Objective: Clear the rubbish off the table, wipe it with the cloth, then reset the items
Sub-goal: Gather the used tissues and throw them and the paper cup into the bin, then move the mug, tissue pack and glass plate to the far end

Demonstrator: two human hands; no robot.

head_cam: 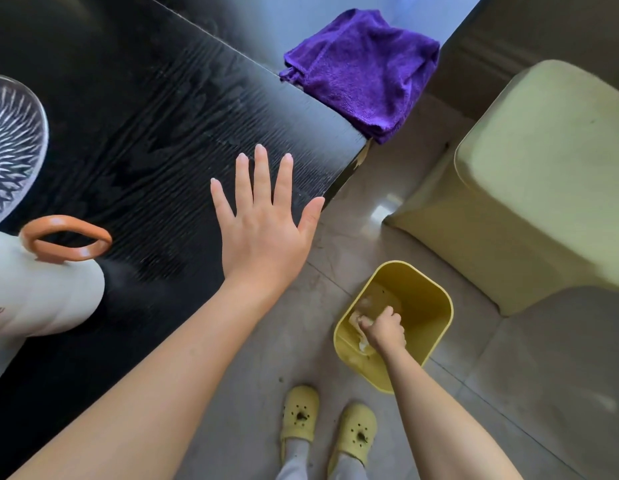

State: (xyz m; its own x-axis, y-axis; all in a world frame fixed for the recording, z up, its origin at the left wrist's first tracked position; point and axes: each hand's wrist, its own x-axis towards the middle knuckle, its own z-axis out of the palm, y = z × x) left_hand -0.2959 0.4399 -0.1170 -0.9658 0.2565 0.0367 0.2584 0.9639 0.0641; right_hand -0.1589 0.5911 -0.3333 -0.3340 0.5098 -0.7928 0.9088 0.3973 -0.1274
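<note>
Head view showed the left grip (pixel 263 230) spread wide open over the black table (pixel 145 133). The right grip (pixel 384 329) squeezed crumpled rubbish (pixel 356 318) inside the yellow bin (pixel 436 306). The purple cloth (pixel 363 74) lay ahead of the left grip.

The left edge cuts off the glass dish (pixel 10 143) and white jug (pixel 41 299); the right hand (pixel 384 329) hides most of the rubbish (pixel 353 320).

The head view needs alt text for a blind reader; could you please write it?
The right hand holds pale crumpled rubbish inside a yellow bin on the floor. The left hand is spread open over the black table, with a purple cloth at its far corner.
</note>
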